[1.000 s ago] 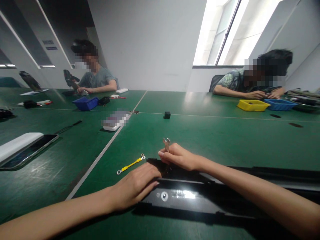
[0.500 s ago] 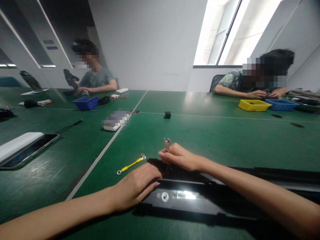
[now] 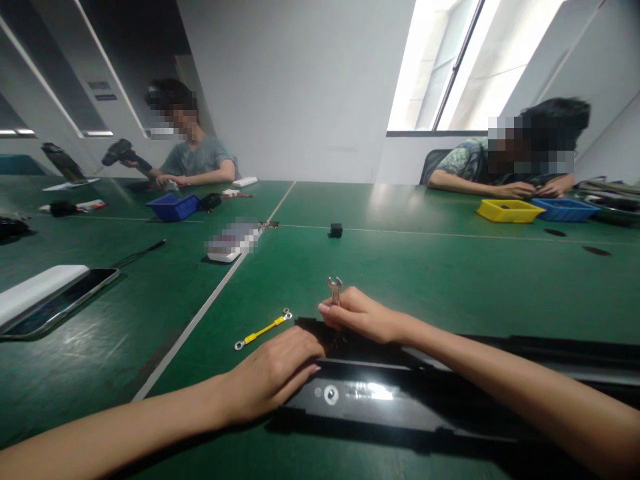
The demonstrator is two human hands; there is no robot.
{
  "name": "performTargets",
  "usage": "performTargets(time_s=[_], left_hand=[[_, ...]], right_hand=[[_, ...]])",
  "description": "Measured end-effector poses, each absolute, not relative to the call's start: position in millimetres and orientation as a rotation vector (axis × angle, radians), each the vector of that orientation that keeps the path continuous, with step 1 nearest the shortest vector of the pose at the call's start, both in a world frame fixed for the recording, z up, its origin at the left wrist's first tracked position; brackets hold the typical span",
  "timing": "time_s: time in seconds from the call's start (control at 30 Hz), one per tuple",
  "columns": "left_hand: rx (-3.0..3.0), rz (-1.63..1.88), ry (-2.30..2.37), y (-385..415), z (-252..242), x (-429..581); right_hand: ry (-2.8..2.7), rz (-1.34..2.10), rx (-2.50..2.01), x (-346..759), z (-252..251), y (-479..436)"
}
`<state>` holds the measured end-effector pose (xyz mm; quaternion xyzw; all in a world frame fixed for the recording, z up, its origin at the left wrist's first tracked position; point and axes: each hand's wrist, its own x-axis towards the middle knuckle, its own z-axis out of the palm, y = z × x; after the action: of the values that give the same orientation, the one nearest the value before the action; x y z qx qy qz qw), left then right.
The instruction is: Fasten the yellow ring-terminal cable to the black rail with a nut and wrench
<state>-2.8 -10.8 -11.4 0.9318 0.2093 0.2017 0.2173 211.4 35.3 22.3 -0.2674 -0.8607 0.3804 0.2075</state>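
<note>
A small open-end wrench [image 3: 335,288] stands upright in my right hand [image 3: 367,316], its jaw pointing up past my thumb and fingers. That hand is closed and held above the left end of a long glossy black housing [image 3: 380,393]. My left hand [image 3: 283,367] is closed over the same end of the housing, its fingers curled down and their tips partly hidden. What lies between the two hands is dark and hard to make out. Just beyond my left hand lies a short yellow cable [image 3: 263,331] with a metal ring terminal at each end.
A black cube [image 3: 336,230] sits on the green table [image 3: 425,287]. To the left are a phone [image 3: 65,303] beside a white slab and a white device [image 3: 233,243]. Two people sit opposite, near blue [image 3: 173,207] and yellow [image 3: 510,211] bins.
My hands, the wrench and the housing look unchanged. At the far left, the person opposite has tilted a dark tool over to the left.
</note>
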Motion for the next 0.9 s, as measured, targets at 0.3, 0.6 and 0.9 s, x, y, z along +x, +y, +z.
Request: performTargets(time_s=[0.3,0.6,0.9], left_hand=[[2.591,0.559,0.577,-11.5,-10.0,-3.2],[2.561,0.568,0.552,-10.9,-9.4,-2.5],[2.555,0.566,0.556,-11.6,-11.1,-3.0]], right_hand=[[-2.376,1.041,-0.766,210.7,21.5,35.7],[-2.356,1.073,-0.779,209.7,24.6,33.3],[-2.368,1.079,-0.741,210.4,23.1,35.2]])
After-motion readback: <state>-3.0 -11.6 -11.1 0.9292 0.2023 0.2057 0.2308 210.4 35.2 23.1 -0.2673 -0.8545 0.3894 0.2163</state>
